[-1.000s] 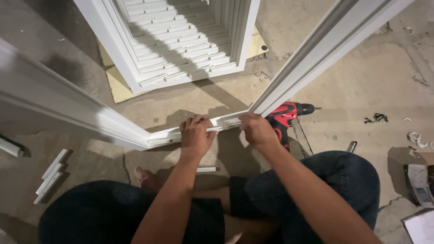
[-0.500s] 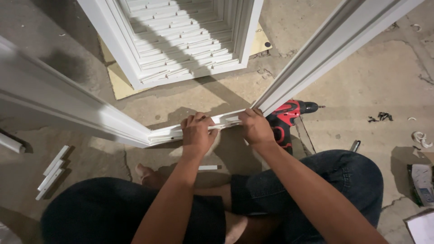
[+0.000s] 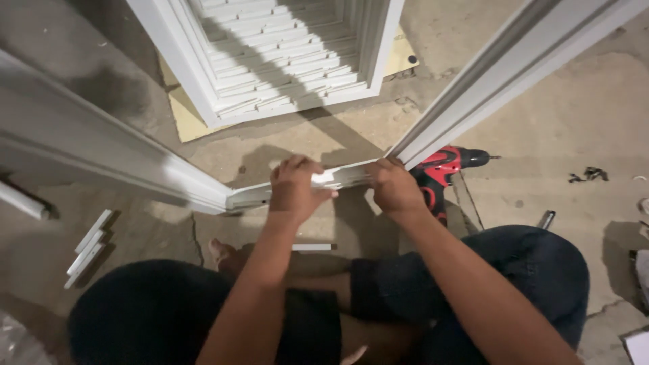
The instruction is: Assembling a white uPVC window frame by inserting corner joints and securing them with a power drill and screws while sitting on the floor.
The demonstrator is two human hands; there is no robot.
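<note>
The way ahead is being blocked by the short white rail [image 3: 297, 186], which is being gripped by the left hand [image 3: 294, 189] and the right hand [image 3: 393, 188]. The sides are being closed in by two long white frame pieces [image 3: 115, 152]. Bare floor [image 3: 568, 122] is being left open on the right. The spot just beside the right hand is being taken up by a red drill [image 3: 443, 169].

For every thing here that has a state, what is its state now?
left hand: gripping short white rail
right hand: gripping the rail's right end
short white rail: held between two long frame pieces
red drill: lying on floor, untouched
louvered panel: lying flat on cardboard
</note>
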